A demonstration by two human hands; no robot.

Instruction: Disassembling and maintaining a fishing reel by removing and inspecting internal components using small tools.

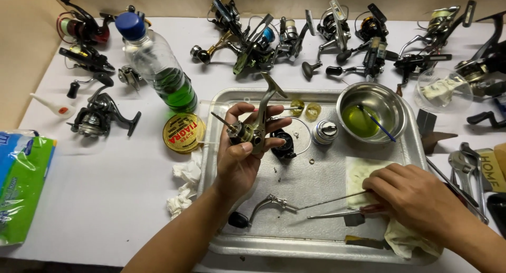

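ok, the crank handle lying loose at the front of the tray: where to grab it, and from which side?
Probably the bare middle of the crank handle, pinched from above. It lies flat on the tray, so only the top is open. The black knob end sits close to the left hand's wrist, and thin tools lie by the other end, near the right hand.

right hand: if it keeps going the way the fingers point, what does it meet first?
The right hand lies on the tray, fingers pointing left over a stained cloth. Straight on, it would probably meet the thin metal rod first, then the crank handle. Heights are hard to judge.
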